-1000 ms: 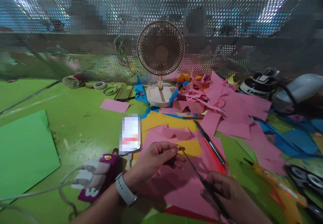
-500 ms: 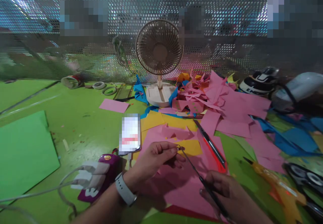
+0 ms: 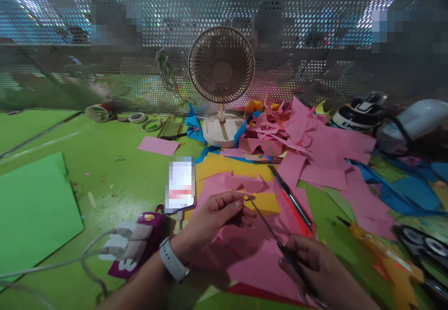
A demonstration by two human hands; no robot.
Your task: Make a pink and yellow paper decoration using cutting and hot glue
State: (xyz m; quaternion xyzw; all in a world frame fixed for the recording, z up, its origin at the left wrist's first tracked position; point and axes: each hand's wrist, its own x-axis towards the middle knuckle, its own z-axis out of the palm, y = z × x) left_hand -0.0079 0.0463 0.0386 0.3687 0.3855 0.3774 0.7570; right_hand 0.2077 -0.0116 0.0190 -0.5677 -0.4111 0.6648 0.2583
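Slightly higher than half a second ago sit the fingers of the left hand [image 3: 224, 212], and the tip of the thin dark tool [image 3: 284, 250] has risen with them; the right hand [image 3: 310, 259] has hardly shifted. On my feed, the left thumb and index finger pinch a tiny piece [image 3: 248, 198], too small for me to identify. Right fingers wrap the tool's handle, and its tip reaches that piece at the left fingertips; I can't tell whether they touch. Below both sets of fingers I see a pink sheet [image 3: 259, 263], with a yellow paper [image 3: 269, 203] just beyond the left fingertips. Farther from the right fingers, straight ahead, lies a box cutter [image 3: 291, 197]. To the left of the left fingers I have a phone [image 3: 181, 184], and well beyond them stands a fan [image 3: 221, 72].
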